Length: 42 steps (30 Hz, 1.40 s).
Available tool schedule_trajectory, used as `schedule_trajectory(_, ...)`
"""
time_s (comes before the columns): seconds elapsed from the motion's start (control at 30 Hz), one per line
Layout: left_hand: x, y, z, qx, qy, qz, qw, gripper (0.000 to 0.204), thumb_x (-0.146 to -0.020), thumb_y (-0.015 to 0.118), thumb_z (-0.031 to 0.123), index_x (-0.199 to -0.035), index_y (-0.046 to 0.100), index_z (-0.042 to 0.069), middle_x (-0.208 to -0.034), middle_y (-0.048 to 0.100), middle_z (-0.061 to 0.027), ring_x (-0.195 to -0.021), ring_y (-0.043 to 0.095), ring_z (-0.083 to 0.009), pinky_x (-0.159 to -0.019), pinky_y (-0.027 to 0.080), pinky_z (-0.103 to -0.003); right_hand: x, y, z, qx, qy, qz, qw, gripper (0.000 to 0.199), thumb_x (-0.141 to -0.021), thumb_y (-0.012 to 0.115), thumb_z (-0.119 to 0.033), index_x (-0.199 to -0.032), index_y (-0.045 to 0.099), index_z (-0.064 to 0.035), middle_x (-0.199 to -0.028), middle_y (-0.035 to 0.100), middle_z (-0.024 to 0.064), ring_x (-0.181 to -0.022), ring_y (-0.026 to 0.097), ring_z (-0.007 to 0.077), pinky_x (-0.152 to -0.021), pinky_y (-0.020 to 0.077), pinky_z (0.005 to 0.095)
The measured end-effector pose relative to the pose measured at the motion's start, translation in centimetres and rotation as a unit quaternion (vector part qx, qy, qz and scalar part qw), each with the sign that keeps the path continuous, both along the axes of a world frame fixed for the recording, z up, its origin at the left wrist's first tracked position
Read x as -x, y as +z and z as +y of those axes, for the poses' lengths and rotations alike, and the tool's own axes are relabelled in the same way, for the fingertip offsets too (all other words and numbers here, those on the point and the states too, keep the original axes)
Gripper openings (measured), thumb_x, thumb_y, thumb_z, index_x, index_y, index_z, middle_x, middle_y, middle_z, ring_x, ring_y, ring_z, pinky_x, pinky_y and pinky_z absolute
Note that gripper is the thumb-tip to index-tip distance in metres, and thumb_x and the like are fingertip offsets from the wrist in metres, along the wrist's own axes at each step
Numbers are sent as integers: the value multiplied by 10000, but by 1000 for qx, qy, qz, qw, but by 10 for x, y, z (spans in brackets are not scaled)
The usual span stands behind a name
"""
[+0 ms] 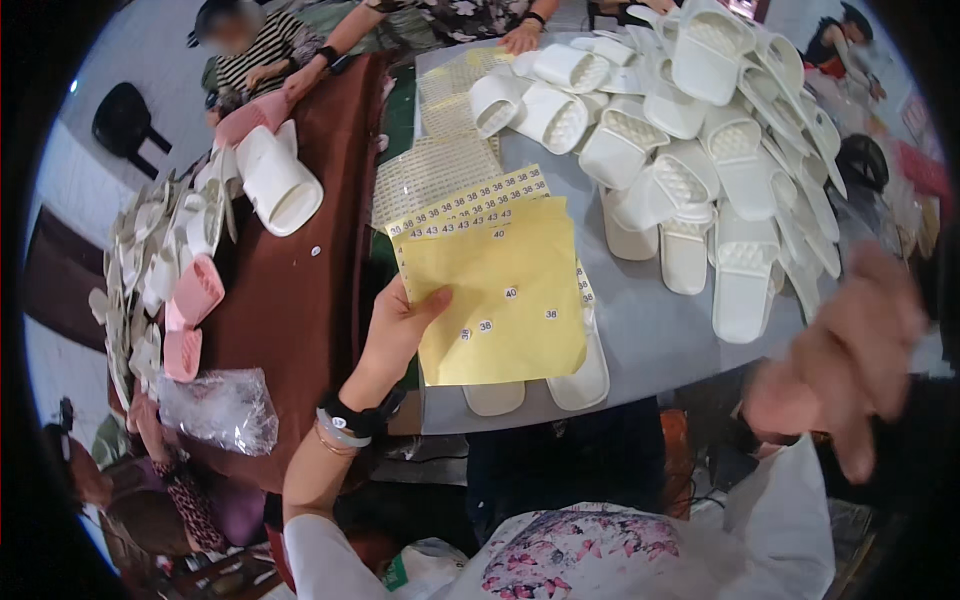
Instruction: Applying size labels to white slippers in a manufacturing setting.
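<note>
Pinched between thumb and fingers, a few yellow sticker sheets [495, 345] are in my left hand [405, 325]. A few small white labels with printed numbers stick to the front sheet; rows of labels show on the sheets behind it. Below the sheets, two white slide slippers [582, 378] lie partly covered on the grey table. My right hand [845, 365] is raised at the right, beyond the table's edge, and smeared by motion. Its fingers are too blurred to read. The nearest thing to it is a large heap of white slippers [745, 265].
More label sheets [440, 165] lie on the grey table [645, 345]. To the left, a brown-covered table [290, 335] bears white slippers, pink slippers [197, 290] and a clear plastic bag [222, 410]. Other people's hands [522, 38] reach in from the far side and left. A black stool [125, 120] stands behind.
</note>
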<state>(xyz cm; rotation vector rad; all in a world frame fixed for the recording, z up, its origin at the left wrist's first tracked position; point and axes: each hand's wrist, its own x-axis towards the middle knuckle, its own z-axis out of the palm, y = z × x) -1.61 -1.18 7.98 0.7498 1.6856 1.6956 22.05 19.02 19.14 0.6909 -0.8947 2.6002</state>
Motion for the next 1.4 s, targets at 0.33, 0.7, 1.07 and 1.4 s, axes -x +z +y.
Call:
schedule_trajectory(0.33, -3, -26, -3, 34, -31, -78, 996, 293, -852, 544, 25, -1138, 490, -4, -1049, 587, -42, -919, 558, -95, -800, 450, -237, 12, 10, -30, -78, -56, -57, 994, 81, -863, 483, -95, -870, 405, -113, -732, 398, -11, -758, 513, 144, -913, 322, 485)
schedule_trajectory(0.7, -3, -31, -2, 57, -52, -69, 995, 270, -849, 570, 55, -1101, 502, -13, -1030, 593, -55, -900, 562, -96, -789, 457, -243, 8, 9, -34, -79, -73, -61, 992, 82, -869, 484, -99, -888, 404, -99, -736, 415, -3, -721, 501, 139, -858, 339, 446)
schedule_trajectory(1.07, 3, -32, -1, -27, -16, -189, 982, 305, -845, 552, 19, -1137, 474, -14, -1077, 582, -81, -935, 583, -136, -803, 479, -266, 3, 10, -36, -92, -79, -63, 991, 89, -874, 485, -103, -906, 403, -85, -739, 432, 5, -684, 489, 133, -803, 356, 406)
schedule_trajectory(1.4, 3, -36, -1, -11, -21, -165, 986, 306, -849, 554, 26, -1140, 466, -9, -1079, 577, -78, -926, 581, -129, -811, 476, -265, -1, 10, -38, -101, -87, -72, 988, 99, -880, 485, -107, -922, 402, -72, -743, 447, 12, -651, 478, 128, -753, 371, 370)
